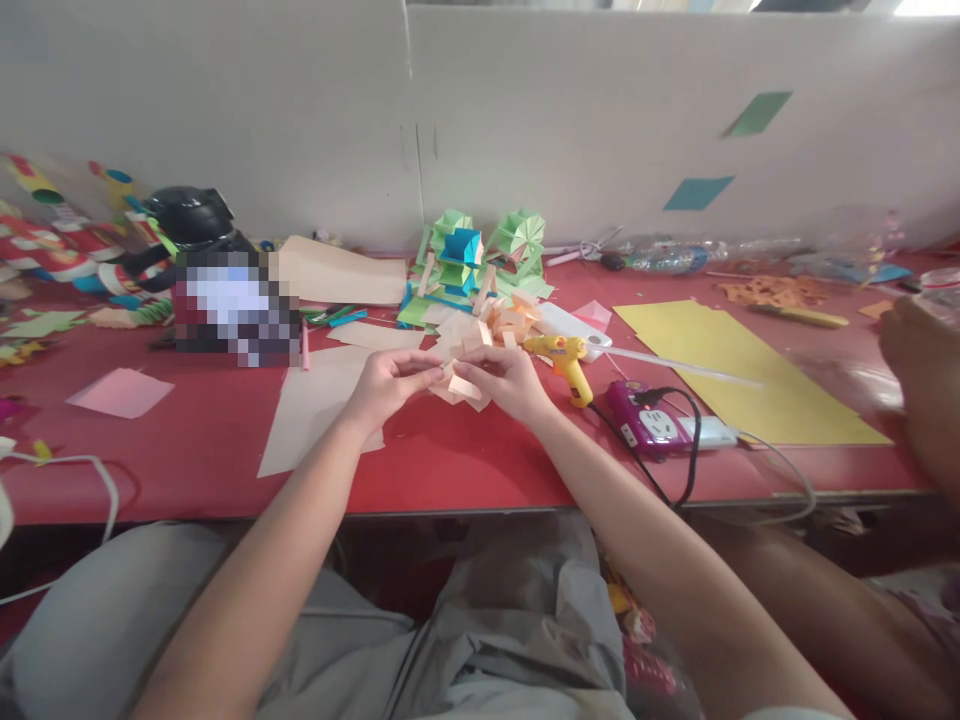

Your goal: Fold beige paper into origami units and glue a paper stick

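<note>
Both of my hands meet over the red table (450, 470), near its middle. My left hand (396, 385) pinches a small piece of cream paper (463, 386) from the left. From the right, my right hand (508, 380) grips the same piece between thumb and fingers. Its folds are too small to make out. Just behind my hands lies a pile of peach paper pieces (516, 316). Farther back stand green and blue folded paper shapes (463, 247). A yellow glue gun (571, 372) lies right of my right hand.
Right of the glue gun are a purple power strip (654, 420) with cables and a yellow sheet (750, 370). Cream sheets (315, 405) and a black bottle (191, 215) are at the left. Another person's arm (926, 390) reaches in at the right edge.
</note>
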Demonstrator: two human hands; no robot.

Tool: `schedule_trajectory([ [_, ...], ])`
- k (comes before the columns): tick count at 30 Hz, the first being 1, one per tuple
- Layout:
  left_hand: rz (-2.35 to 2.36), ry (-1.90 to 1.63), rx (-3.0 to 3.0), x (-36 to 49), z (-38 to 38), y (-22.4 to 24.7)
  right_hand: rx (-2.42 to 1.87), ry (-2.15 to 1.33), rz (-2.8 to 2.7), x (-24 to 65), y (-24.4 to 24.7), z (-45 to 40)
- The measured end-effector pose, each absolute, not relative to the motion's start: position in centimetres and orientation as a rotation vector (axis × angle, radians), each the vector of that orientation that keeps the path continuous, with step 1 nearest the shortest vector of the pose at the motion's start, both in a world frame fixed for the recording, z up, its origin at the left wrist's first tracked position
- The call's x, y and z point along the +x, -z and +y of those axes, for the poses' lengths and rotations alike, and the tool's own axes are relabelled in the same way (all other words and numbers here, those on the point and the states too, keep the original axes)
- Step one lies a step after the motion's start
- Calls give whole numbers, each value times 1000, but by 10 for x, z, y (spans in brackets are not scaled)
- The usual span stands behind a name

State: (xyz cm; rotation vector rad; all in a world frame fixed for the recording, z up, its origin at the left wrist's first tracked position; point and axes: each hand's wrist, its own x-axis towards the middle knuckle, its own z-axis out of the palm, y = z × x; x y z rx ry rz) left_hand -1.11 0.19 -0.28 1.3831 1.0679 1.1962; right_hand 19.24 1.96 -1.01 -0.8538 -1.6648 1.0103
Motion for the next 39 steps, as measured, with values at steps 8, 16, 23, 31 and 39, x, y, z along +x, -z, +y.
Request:
schedule_trajectory([
  [8,1054,-1117,1530,-14,4,7,-873,-1074,-1691,192,12,19],
  [16,1096,-1062,1527,-15,4,8,-886,-1171,-1697,193,12,21],
  [23,1063,-1001,1515,-11,0,3,-905,-1333,-1740,195,7,22],
  [31,897,-752,1411,-17,2,1,-860,-1342,-1810,199,7,23],
  [39,949,-684,1382,-19,0,-4,-896,-1348,-1843,199,11,25],
])
